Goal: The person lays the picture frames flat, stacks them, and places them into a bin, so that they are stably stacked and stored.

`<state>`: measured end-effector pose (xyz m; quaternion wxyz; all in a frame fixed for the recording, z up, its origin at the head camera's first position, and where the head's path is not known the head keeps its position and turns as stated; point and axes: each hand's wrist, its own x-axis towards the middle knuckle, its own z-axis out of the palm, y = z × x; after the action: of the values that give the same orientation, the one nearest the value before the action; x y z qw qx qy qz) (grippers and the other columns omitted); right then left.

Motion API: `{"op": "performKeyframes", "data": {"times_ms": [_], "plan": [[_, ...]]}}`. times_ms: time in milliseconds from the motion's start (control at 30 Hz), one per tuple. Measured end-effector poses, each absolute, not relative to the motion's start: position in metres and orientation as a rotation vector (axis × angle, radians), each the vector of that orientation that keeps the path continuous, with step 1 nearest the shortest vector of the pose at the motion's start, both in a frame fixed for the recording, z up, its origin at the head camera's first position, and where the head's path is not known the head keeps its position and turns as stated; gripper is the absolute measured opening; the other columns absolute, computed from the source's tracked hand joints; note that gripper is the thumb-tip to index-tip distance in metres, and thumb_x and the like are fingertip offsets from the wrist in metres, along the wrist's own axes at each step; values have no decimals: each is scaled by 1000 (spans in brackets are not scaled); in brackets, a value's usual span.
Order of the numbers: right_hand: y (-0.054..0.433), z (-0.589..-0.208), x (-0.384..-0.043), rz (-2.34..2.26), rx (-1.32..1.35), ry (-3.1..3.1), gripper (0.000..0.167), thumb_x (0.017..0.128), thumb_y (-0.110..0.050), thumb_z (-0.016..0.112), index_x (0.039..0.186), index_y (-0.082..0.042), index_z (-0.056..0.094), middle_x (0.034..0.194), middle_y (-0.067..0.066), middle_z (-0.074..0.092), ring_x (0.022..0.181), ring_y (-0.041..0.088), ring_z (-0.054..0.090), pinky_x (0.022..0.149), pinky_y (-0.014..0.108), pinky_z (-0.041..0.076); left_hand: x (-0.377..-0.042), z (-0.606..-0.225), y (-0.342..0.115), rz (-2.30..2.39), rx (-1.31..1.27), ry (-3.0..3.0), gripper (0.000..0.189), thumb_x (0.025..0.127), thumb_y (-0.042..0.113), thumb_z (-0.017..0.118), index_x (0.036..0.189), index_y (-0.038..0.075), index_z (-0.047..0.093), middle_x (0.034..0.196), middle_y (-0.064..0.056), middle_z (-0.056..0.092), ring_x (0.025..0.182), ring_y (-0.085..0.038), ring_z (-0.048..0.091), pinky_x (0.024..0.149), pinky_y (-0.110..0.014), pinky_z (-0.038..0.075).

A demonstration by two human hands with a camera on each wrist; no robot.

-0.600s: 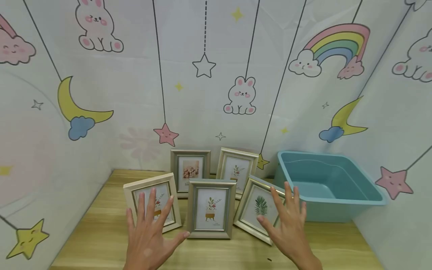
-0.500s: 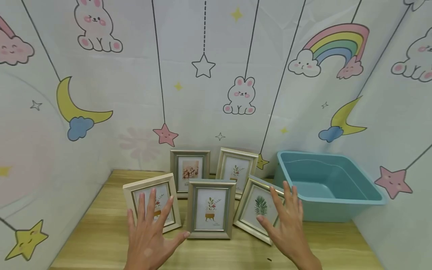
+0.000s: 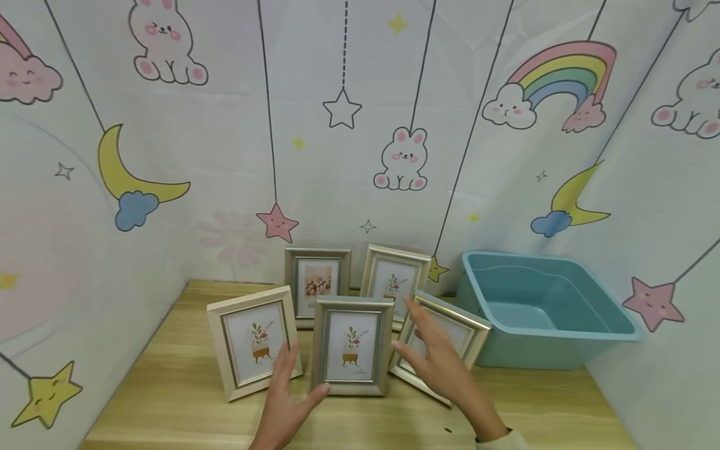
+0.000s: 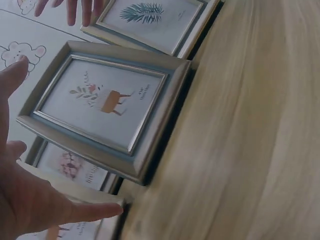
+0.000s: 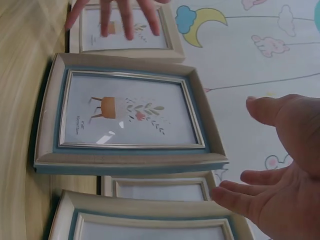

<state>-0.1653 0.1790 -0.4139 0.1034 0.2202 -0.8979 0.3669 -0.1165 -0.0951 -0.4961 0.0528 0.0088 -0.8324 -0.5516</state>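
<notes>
A silver-grey picture frame with a potted-plant print stands upright at the front middle. On its left my left hand hovers with fingers extended, the thumb near the frame's lower left corner. My right hand is on its other side, fingers extended, partly covering a gold-edged frame tilted at the right. A cream frame leans at the left, behind my left fingertips. In the right wrist view, a gap shows between my right hand and the middle frame. Neither hand holds anything.
Behind stand a grey frame with a flower photo and a pale gold frame. A blue plastic tub sits at the right on the wooden tabletop. A cartoon-printed cloth surrounds the table. A small dark speck lies near the front.
Both hands have moved inward toward the middle frame, the left one rightward and the right one leftward. They have turned from palms-down to more sideways. The frames and tub stay put.
</notes>
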Motion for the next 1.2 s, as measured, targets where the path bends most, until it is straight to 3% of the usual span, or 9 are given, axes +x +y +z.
{"op": "performKeyframes", "data": {"times_ms": [200, 367, 633, 700, 900, 1000, 1100, 1200], "plan": [[170, -418, -187, 1154, 691, -2763, 82, 96, -24, 67, 161, -30, 17, 162, 14, 30, 130, 40, 53, 96, 49, 56, -122, -515, -85, -1906, 86, -2379, 89, 87, 25, 76, 159, 13, 25, 165, -24, 13, 146, -57, 17, 104, -82, 21], [167, -422, -202, 1154, 763, -2801, 80, 97, -13, 64, 161, -21, 17, 162, 19, 27, 136, 44, 46, 93, 52, 56, -124, -519, -82, -1982, 104, -2329, 83, 88, 22, 74, 157, 13, 29, 163, -25, 17, 144, -59, 18, 102, -84, 20], [163, -436, -223, 1094, 905, -2816, 72, 98, -3, 58, 159, -10, 22, 162, 19, 29, 144, 44, 35, 110, 60, 40, -129, -524, -74, -2102, 151, -2243, 78, 90, 19, 72, 157, 12, 31, 163, -24, 21, 146, -55, 19, 106, -82, 16], [161, -440, -226, 1098, 879, -2822, 72, 97, -2, 60, 159, -12, 25, 162, 17, 31, 143, 42, 38, 108, 58, 44, -129, -524, -73, -2107, 153, -2230, 76, 91, 19, 71, 156, 11, 33, 163, -24, 23, 145, -55, 20, 106, -82, 16], [156, -444, -229, 1091, 790, -2788, 71, 92, 2, 65, 155, -16, 35, 155, 15, 43, 107, 32, 64, 84, 39, 58, -128, -525, -71, -2121, 119, -2193, 75, 92, 18, 70, 156, 9, 33, 161, -26, 24, 144, -57, 20, 105, -83, 15], [156, -446, -228, 1128, 784, -2754, 70, 91, 4, 66, 153, -15, 39, 153, 16, 46, 97, 27, 66, 78, 31, 57, -127, -527, -70, -2101, 60, -2213, 80, 90, 16, 72, 157, 7, 29, 161, -30, 22, 144, -59, 18, 105, -78, 28], [156, -446, -225, 1171, 772, -2722, 70, 89, 5, 67, 151, -14, 43, 153, 17, 47, 97, 28, 66, 78, 29, 56, -126, -529, -69, -2105, 19, -2224, 85, 90, 15, 73, 158, 7, 24, 160, -33, 18, 143, -61, 17, 97, -63, 48], [156, -445, -221, 1199, 767, -2697, 69, 88, 6, 68, 150, -15, 45, 152, 18, 47, 103, 31, 66, 81, 33, 56, -123, -529, -69, -2128, 25, -2209, 87, 90, 16, 72, 159, 8, 20, 160, -33, 15, 142, -61, 18, 89, -53, 54]]}}
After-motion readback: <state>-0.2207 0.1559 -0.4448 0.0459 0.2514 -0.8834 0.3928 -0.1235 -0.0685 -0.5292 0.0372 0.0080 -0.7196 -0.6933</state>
